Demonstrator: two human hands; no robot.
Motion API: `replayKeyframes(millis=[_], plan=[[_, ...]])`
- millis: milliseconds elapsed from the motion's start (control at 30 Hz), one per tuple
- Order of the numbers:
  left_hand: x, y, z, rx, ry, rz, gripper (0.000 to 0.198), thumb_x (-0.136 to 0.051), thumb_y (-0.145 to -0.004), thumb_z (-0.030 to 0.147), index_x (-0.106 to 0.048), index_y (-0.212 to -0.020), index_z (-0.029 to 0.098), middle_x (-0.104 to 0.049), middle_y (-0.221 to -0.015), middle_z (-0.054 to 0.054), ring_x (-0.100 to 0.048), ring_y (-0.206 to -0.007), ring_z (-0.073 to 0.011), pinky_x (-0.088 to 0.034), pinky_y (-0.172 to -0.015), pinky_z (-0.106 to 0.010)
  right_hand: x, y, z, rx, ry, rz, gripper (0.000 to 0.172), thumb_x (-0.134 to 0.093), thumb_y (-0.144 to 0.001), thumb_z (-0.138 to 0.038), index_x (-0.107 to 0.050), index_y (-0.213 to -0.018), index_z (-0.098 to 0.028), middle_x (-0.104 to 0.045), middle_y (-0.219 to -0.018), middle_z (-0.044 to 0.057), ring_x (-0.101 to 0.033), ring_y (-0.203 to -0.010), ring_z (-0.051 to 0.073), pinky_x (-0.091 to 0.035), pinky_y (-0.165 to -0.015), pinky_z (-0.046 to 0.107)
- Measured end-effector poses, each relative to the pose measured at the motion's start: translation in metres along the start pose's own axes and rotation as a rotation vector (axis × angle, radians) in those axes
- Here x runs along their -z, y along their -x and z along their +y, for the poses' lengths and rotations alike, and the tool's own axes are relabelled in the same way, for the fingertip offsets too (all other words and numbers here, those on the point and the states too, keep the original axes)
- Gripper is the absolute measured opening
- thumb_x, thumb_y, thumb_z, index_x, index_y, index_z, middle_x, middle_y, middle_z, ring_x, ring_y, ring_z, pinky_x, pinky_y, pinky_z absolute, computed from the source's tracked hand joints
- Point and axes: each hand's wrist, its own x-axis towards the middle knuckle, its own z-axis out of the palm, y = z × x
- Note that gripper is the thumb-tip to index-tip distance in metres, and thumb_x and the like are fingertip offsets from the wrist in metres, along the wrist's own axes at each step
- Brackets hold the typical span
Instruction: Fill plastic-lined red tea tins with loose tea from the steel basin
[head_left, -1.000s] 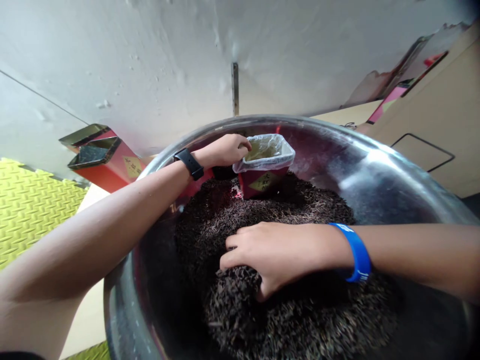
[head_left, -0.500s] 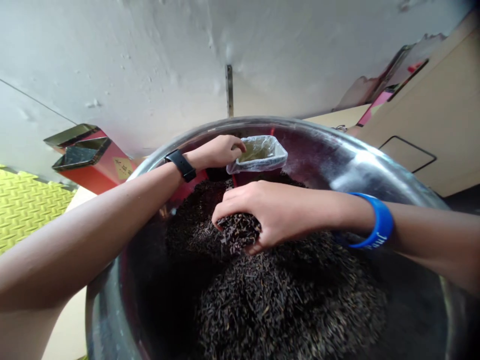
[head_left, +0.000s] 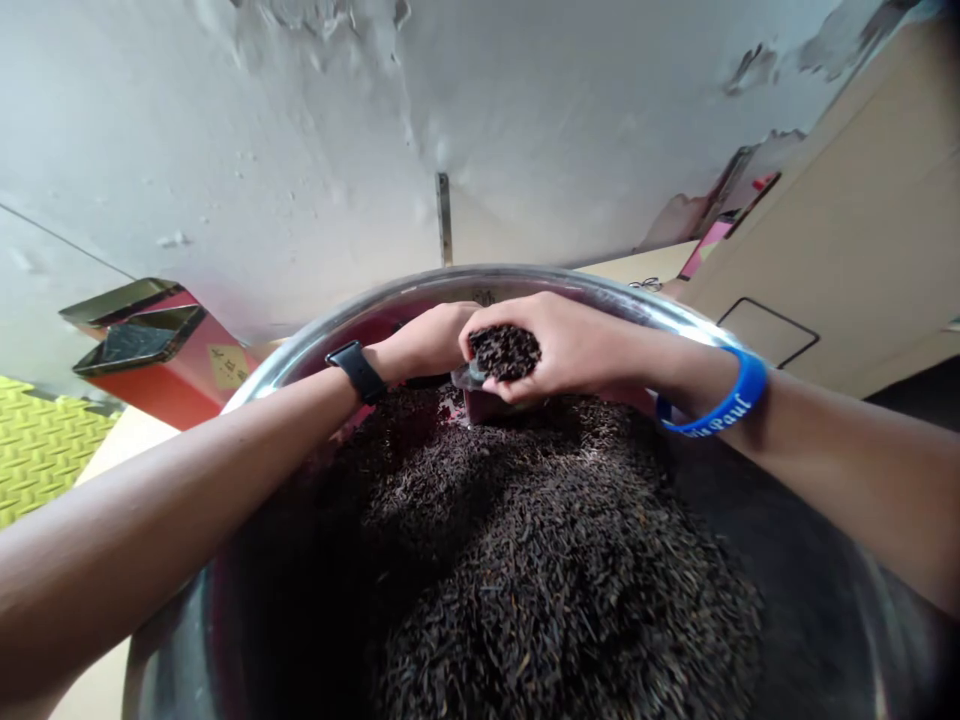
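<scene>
My right hand (head_left: 551, 345) is closed around a clump of dark loose tea leaves (head_left: 504, 352), held over a small lined box (head_left: 484, 405). The box stands inside a large metal basin (head_left: 517, 272), its clear plastic liner (head_left: 466, 377) showing at one corner. My left hand (head_left: 439, 335), with a black watch on the wrist, is at the box's left rim; its fingertips are hidden behind my right hand. Half a second ago its curled fingers gripped that rim. A broad heap of tea leaves (head_left: 570, 570) lies in the basin in front of both hands.
Red-orange open boxes (head_left: 176, 365) stand outside the basin at left, beside a yellow foam mat (head_left: 56, 445). A pale cabinet panel (head_left: 832, 220) is at right, with a pink box (head_left: 705, 248) near it. A grey peeling wall (head_left: 300, 150) rises behind.
My right hand has risen from the heap with the tea leaves and moved up to the box, now covering its opening. My left hand stays at the rim. The view has shifted slightly.
</scene>
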Motion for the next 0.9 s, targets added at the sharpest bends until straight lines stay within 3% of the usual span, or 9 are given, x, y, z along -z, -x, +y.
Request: replayKeyframes(millis=[133,300,533,667,900], plan=[[-0.01,-0.003,-0.008,-0.181,0.002,0.072,0.021,-0.046,-0.076,0.016,-0.058,-0.093,0.014,-0.063,-0.095,-0.006,-0.057,-0.082,-0.0157,-0.044,-0.076,-0.027,0.007,-0.001,0.018,-0.097,0.091,0.083,0.034,-0.057,-0.067,-0.026,-0.057,-0.099,-0.016,-0.059,-0.095,0.004,-0.051,-0.085,0.017,-0.036,-0.074,0.029],[-0.015,-0.005,-0.013,-0.29,0.017,0.133,0.02,-0.043,-0.077,0.015,-0.059,-0.09,0.015,-0.063,-0.098,-0.006,-0.057,-0.085,-0.0159,-0.044,-0.077,-0.029,-0.001,-0.004,0.039,-0.152,0.27,0.143,0.035,-0.06,-0.064,-0.029,-0.058,-0.098,-0.019,-0.059,-0.094,0.004,-0.051,-0.082,0.017,-0.035,-0.07,0.029],[-0.01,-0.004,-0.011,-0.187,0.084,0.067,0.03,-0.033,-0.084,0.02,-0.056,-0.101,0.012,-0.061,-0.104,-0.011,-0.055,-0.093,-0.0191,-0.043,-0.083,-0.033,-0.009,-0.002,0.053,-0.171,0.443,0.177,0.037,-0.058,-0.067,-0.031,-0.057,-0.103,-0.023,-0.058,-0.091,0.003,-0.051,-0.078,0.016,-0.033,-0.064,0.028],[-0.008,-0.003,-0.007,-0.147,0.186,0.036,0.04,-0.026,-0.09,0.035,-0.055,-0.103,0.011,-0.06,-0.105,-0.011,-0.055,-0.093,-0.0193,-0.043,-0.084,-0.033,-0.012,-0.001,0.057,-0.245,0.545,0.215,0.036,-0.057,-0.069,-0.032,-0.056,-0.104,-0.023,-0.057,-0.091,0.004,-0.051,-0.075,0.016,-0.03,-0.06,0.028],[-0.005,0.0,0.003,-0.1,0.238,0.037,0.048,-0.038,-0.085,0.051,-0.054,-0.111,0.015,-0.059,-0.114,-0.009,-0.054,-0.098,-0.0199,-0.042,-0.084,-0.032,-0.025,-0.002,0.061,-0.257,0.644,0.231,0.043,-0.061,-0.068,-0.03,-0.053,-0.11,-0.025,-0.056,-0.093,0.004,-0.05,-0.072,0.016,-0.027,-0.055,0.027]])
